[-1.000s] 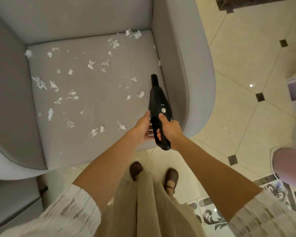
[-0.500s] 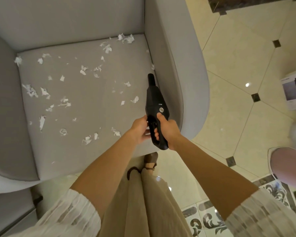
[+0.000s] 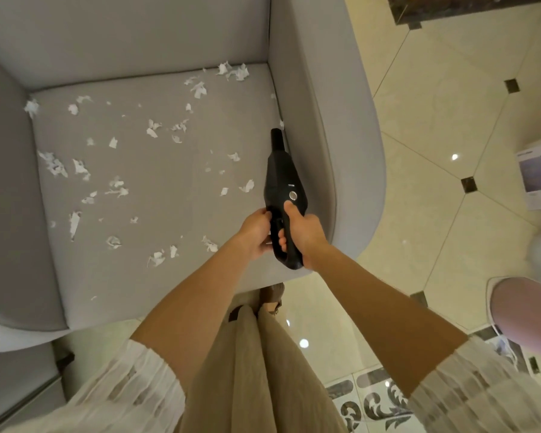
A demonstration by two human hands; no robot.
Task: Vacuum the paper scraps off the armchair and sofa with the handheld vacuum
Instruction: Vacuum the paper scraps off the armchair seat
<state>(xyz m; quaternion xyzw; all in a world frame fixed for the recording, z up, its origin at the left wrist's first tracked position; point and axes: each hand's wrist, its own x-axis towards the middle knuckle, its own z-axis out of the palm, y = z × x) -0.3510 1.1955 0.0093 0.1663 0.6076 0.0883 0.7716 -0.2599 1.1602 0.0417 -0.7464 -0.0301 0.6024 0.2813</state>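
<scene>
You hold the black handheld vacuum [image 3: 284,189] over the grey fabric armchair [image 3: 350,170], nozzle at the seat's right edge.
Your right hand [image 3: 305,234] grasps its handle, your left hand [image 3: 254,234] curls against it; white paper scraps [image 3: 116,185] litter the open seat leftward.

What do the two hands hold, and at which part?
Both hold the black handheld vacuum: right hand grips its rear handle, thumb near the round button; left hand holds the handle's left side.
</scene>
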